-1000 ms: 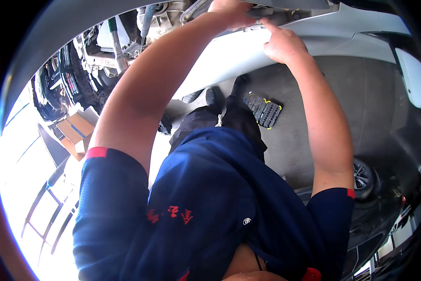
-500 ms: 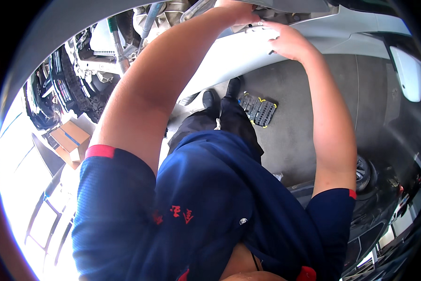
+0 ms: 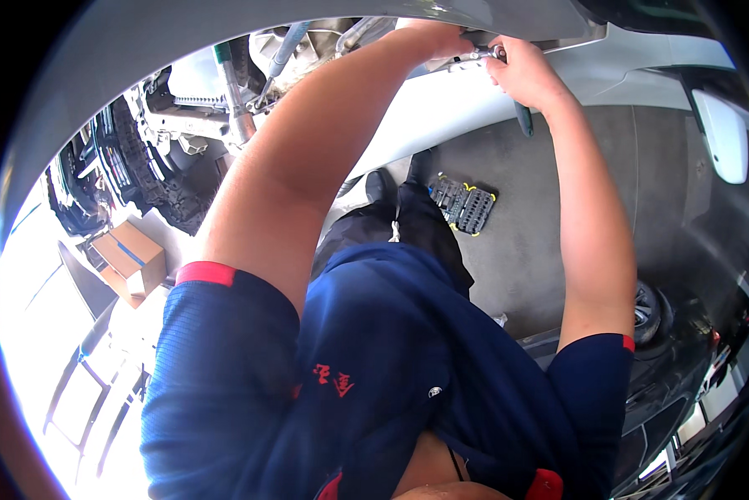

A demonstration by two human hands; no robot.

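My right hand (image 3: 531,75) is closed round a ratchet wrench (image 3: 524,120), whose dark green handle sticks out below the palm. The wrench's metal head shows above the fingers, beside the upper edge of the white fender (image 3: 391,102). Just left of it, under the raised hood (image 3: 516,12), is my left hand (image 3: 433,38). Its fingers look curled near the metal end of the wrench, partly hidden by the hood's edge. What they grip, if anything, does not show.
The open engine bay (image 3: 295,57) lies to the left, with a green-and-silver rod (image 3: 230,82). An open tool case (image 3: 466,204) rests on the floor near my feet. A cardboard box (image 3: 131,252) stands at left, a dark car (image 3: 666,367) at right, a side mirror (image 3: 718,137) far right.
The ratchet wrench's handle has swung into view below my right hand, and its head now shows. My right hand has turned and closed more. The whole view has shifted slightly.
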